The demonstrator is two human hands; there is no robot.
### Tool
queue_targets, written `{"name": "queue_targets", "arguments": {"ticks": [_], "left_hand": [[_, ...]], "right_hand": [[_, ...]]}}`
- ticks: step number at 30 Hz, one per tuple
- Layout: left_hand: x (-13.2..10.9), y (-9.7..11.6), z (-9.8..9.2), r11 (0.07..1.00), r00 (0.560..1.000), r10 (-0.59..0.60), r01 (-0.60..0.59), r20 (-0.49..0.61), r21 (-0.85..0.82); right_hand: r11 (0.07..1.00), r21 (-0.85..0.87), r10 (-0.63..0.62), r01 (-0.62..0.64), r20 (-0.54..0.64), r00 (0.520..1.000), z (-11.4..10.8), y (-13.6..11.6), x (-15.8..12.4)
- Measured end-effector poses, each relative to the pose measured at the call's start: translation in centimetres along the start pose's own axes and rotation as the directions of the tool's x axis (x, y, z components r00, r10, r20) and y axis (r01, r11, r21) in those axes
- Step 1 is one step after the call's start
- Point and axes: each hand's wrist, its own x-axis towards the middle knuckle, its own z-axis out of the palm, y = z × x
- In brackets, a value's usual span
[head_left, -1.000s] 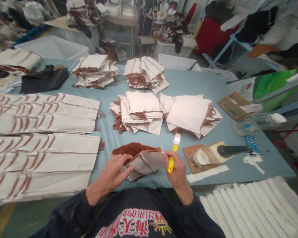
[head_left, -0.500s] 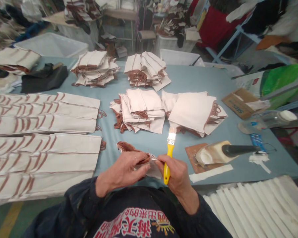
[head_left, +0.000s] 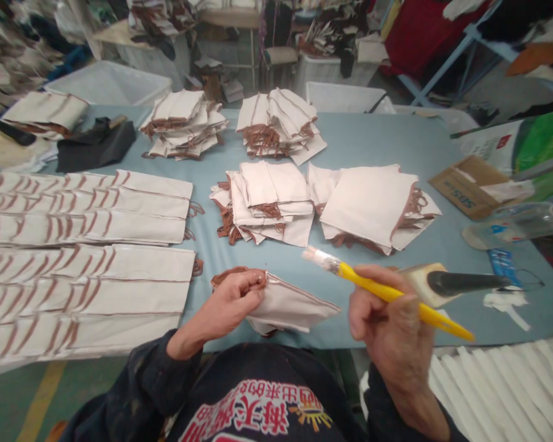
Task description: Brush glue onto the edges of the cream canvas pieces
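My left hand (head_left: 233, 296) is closed on the brown-trimmed edge of a folded cream cloth piece (head_left: 291, 302) lying at the near edge of the blue table (head_left: 368, 144). My right hand (head_left: 387, 319) is raised off the cloth and grips a yellow-handled brush (head_left: 382, 292), held almost level with its white bristles pointing left. Just beyond the brush lies a cream and black tool (head_left: 456, 283) on the table.
Several stacks of folded cream pieces with brown straps (head_left: 267, 202) (head_left: 373, 205) (head_left: 184, 123) (head_left: 279, 126) fill the middle and far table. Long overlapped cream strips (head_left: 83, 258) cover the left. A cardboard box (head_left: 470, 184) and a plastic bottle (head_left: 516, 224) stand right. White strips (head_left: 502, 393) lie lower right.
My right hand let go of the cloth and lifted to the right, turning the brush from upright to nearly level. The cloth now lies flatter, held only by my left hand.
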Motion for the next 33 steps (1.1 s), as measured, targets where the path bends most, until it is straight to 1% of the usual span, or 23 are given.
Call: {"name": "queue_targets", "arguments": {"ticks": [2, 4, 5, 10, 12, 15, 17, 19, 20, 21, 22, 24, 25, 26, 27, 29, 30, 32, 33], "left_hand": [[0.1, -0.1, 0.0, 0.999, 1.0, -0.029, 0.03, 0.007, -0.04], [0.2, -0.2, 0.2, 0.995, 0.998, -0.054, 0.055, 0.017, -0.079], [0.4, -0.2, 0.3, 0.994, 0.998, -0.059, 0.061, 0.022, -0.095], [1.0, 0.1, 0.5, 0.99, 0.996, -0.055, 0.064, 0.073, -0.126], [1.2, 0.5, 0.6, 0.988, 0.992, -0.052, 0.068, 0.118, -0.135], [1.3, 1.2, 0.7, 0.984, 0.984, -0.043, 0.071, 0.17, -0.161], [1.3, 1.6, 1.0, 0.979, 0.981, -0.038, 0.074, 0.19, -0.19], [1.3, 1.7, 1.3, 0.972, 0.981, -0.03, 0.073, 0.191, -0.222], [1.4, 1.7, 1.4, 0.968, 0.981, -0.031, 0.076, 0.189, -0.238], [1.4, 1.7, 1.6, 0.964, 0.982, -0.038, 0.085, 0.186, -0.253], [1.4, 1.6, 1.6, 0.959, 0.982, -0.05, 0.098, 0.183, -0.265], [1.4, 1.5, 1.7, 0.95, 0.979, -0.077, 0.13, 0.188, -0.284], [1.4, 1.5, 1.7, 0.947, 0.978, -0.082, 0.136, 0.193, -0.29], [1.4, 1.5, 1.7, 0.946, 0.976, -0.077, 0.135, 0.202, -0.295], [1.3, 1.6, 1.7, 0.945, 0.974, -0.067, 0.131, 0.215, -0.3], [1.2, 1.7, 1.8, 0.94, 0.966, -0.058, 0.138, 0.251, -0.313], [1.2, 1.7, 1.9, 0.934, 0.962, -0.066, 0.153, 0.266, -0.322], [1.1, 1.6, 2.0, 0.916, 0.954, -0.094, 0.194, 0.284, -0.35], [1.0, 1.5, 2.0, 0.906, 0.953, -0.101, 0.206, 0.285, -0.369]], "right_hand": [[1.0, 0.0, 0.016, -0.016, -0.025, 1.0, -0.3, -1.0, 0.3], [1.0, -0.025, 0.004, -0.006, -0.061, 0.998, -0.5, -1.4, 0.4], [0.999, -0.037, -0.01, 0.007, -0.057, 0.998, -0.5, -1.4, 0.3], [0.991, -0.117, -0.06, 0.07, 0.082, 0.995, -0.8, -0.2, -0.5], [0.977, -0.189, -0.076, 0.099, 0.126, 0.989, -1.0, 0.5, -0.4], [0.923, -0.328, -0.147, 0.202, 0.184, 0.972, -1.0, 1.0, 0.5], [0.849, -0.413, -0.247, 0.329, 0.24, 0.939, -0.9, 0.7, 1.3], [0.751, -0.454, -0.367, 0.48, 0.317, 0.875, -1.1, 0.1, 1.9], [0.711, -0.46, -0.415, 0.532, 0.337, 0.845, -1.2, -0.3, 1.9], [0.686, -0.468, -0.447, 0.556, 0.332, 0.831, -1.5, -0.7, 1.8], [0.683, -0.477, -0.463, 0.553, 0.303, 0.833, -1.8, -1.0, 1.6], [0.717, -0.485, -0.45, 0.501, 0.228, 0.864, -2.4, -1.6, 1.1], [0.735, -0.478, -0.43, 0.481, 0.219, 0.876, -2.5, -1.9, 0.9], [0.742, -0.468, -0.414, 0.48, 0.244, 0.877, -2.4, -2.1, 0.8], [0.736, -0.458, -0.405, 0.498, 0.291, 0.867, -2.2, -2.2, 0.9], [0.696, -0.461, -0.402, 0.55, 0.384, 0.831, -1.5, -2.2, 1.6], [0.673, -0.474, -0.407, 0.568, 0.404, 0.819, -1.2, -2.0, 1.9], [0.65, -0.507, -0.419, 0.566, 0.382, 0.824, -0.9, -1.6, 2.5], [0.663, -0.52, -0.412, 0.539, 0.347, 0.842, -1.0, -1.4, 2.5]]}}
